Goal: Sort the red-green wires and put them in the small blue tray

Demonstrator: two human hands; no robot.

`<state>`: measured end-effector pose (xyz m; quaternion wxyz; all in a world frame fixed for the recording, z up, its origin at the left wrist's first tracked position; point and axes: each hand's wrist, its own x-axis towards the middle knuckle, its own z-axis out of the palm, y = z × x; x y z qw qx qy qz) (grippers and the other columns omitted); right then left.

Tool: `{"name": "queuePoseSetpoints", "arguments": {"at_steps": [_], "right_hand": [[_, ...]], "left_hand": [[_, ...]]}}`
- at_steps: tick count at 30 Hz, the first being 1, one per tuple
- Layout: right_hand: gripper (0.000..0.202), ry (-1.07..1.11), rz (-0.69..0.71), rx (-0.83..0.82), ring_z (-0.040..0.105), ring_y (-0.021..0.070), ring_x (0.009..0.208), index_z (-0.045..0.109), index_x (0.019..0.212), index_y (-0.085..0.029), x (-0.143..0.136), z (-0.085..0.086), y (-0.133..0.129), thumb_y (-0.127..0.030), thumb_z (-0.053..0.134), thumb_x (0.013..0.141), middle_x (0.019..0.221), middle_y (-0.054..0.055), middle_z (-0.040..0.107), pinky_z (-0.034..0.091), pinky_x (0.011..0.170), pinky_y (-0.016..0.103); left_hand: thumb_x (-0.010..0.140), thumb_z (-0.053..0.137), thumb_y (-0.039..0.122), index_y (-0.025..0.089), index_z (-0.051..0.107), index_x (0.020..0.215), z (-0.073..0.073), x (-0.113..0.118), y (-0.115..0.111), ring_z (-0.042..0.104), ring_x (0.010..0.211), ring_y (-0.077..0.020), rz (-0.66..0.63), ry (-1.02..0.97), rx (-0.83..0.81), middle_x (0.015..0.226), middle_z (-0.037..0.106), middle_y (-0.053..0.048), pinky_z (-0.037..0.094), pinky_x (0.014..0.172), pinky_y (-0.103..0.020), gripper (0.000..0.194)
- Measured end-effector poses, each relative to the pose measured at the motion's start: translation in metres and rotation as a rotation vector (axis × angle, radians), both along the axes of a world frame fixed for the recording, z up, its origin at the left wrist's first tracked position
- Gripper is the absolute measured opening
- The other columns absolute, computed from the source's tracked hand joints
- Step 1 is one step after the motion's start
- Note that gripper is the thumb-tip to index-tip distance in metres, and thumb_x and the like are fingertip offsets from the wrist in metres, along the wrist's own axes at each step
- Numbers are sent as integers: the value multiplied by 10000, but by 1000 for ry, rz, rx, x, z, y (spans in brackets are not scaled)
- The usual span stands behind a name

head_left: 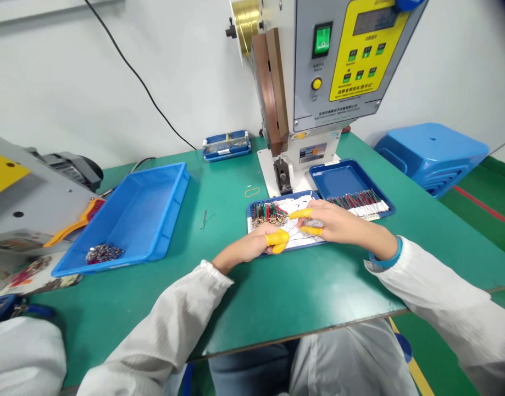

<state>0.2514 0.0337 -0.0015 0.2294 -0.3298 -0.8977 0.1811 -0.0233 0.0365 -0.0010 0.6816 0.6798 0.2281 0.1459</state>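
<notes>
My left hand (264, 242) wears yellow finger covers and pinches a thin pale wire (292, 230) over the near edge of a blue tray (249, 221). My right hand (328, 221), also with yellow covers on thumb and forefinger, is curled close to the same wire from the right. What lies between its fingers is too small to make out. Under my hands the tray holds a bundle of red, green and black wires (271, 212) with metal ends, and white pieces (305, 239). A second blue tray (338, 176) holds a row of similar wires with white ends (365, 209).
Behind the trays stands a crimping machine (304, 118) with a yellow control panel. A large blue bin (147, 220) with metal parts is at left. A loose wire (203, 219) and a rubber band (252, 192) lie on the green table (301, 297). A blue stool (437, 148) stands right.
</notes>
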Motion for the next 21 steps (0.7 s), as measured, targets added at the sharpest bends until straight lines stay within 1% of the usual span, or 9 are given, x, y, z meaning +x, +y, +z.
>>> {"name": "queuePoseSetpoints", "arguments": {"at_steps": [5, 9, 13, 15, 18, 21], "right_hand": [[222, -32, 1, 6, 629, 256, 1052, 726, 1172, -212, 0, 2, -2, -263, 684, 961, 1095, 113, 695, 510, 931, 400], [270, -49, 17, 31, 633, 255, 1051, 721, 1229, -205, -1, -1, -2, -220, 656, 968, 1092, 119, 684, 523, 939, 403], [325, -48, 56, 67, 627, 257, 1036, 685, 1309, -193, -7, -1, -3, -208, 617, 991, 1074, 122, 704, 526, 929, 405], [299, -30, 72, 85, 625, 258, 1020, 697, 1288, -185, -9, -1, -3, -227, 607, 1005, 1059, 124, 720, 523, 920, 407], [248, 13, 67, 98, 630, 259, 982, 732, 1218, -188, -12, -1, -3, -241, 616, 1006, 1007, 119, 737, 521, 894, 412], [240, 105, 21, 75, 647, 255, 976, 737, 1201, -200, -13, -3, -3, -203, 625, 989, 1023, 111, 742, 526, 884, 409]], "left_hand": [[946, 530, 401, 169, 491, 592, -1, -1, 0, 304, 512, -101, 21, 20, -10, 533, 404, 29, 233, 540, -286, 425], [942, 540, 404, 166, 500, 594, 0, 0, 0, 321, 513, -99, 26, 33, 7, 537, 416, 25, 237, 537, -284, 424], [958, 536, 420, 154, 536, 608, 1, 1, 0, 334, 516, -97, 45, 44, 30, 539, 427, 22, 232, 532, -279, 439], [969, 541, 450, 141, 581, 631, 2, 2, 0, 334, 508, -92, 54, 48, 26, 536, 434, 22, 226, 524, -273, 459], [971, 555, 518, 123, 637, 690, 2, 5, -1, 310, 482, -80, 69, 16, -24, 523, 419, 37, 216, 507, -259, 492], [944, 591, 574, 125, 630, 727, 0, 8, -3, 294, 466, -71, 120, -7, -89, 525, 413, 51, 209, 485, -242, 500]]}}
